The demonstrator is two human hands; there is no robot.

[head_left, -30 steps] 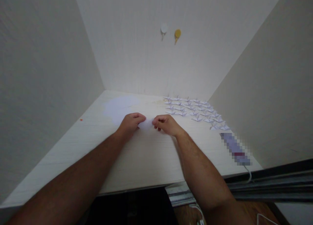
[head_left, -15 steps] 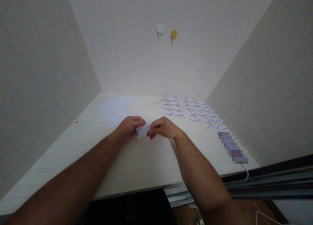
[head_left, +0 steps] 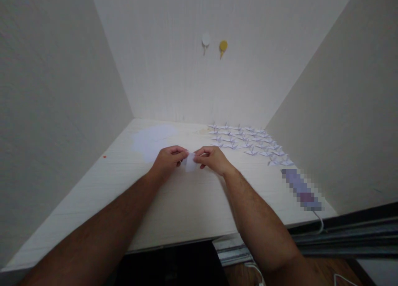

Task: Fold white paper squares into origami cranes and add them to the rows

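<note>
A small piece of white paper (head_left: 190, 164) is held upright between my two hands above the pale wooden table (head_left: 180, 207). My left hand (head_left: 170, 158) pinches its upper left edge between thumb and fingers. At the upper right edge, my right hand (head_left: 213, 158) pinches the same paper. Several folded white paper cranes (head_left: 239, 138) stand in rows at the back right. Behind my left hand lie loose white paper sheets (head_left: 152, 138), spread flat and overlapping. The fingertips partly cover the paper's upper corners.
A pixelated flat object (head_left: 300, 190) lies at the table's right side, with a white cable (head_left: 321, 223) running off the edge. Walls close in the table on three sides. A white hook (head_left: 205, 40) and a yellow hook (head_left: 223, 46) are on the back wall. A small orange spot (head_left: 105, 156) marks the left.
The paper has turned from a slanted position to an upright one, and my hands now grip it at both upper edges. The whole view has shifted slightly.
</note>
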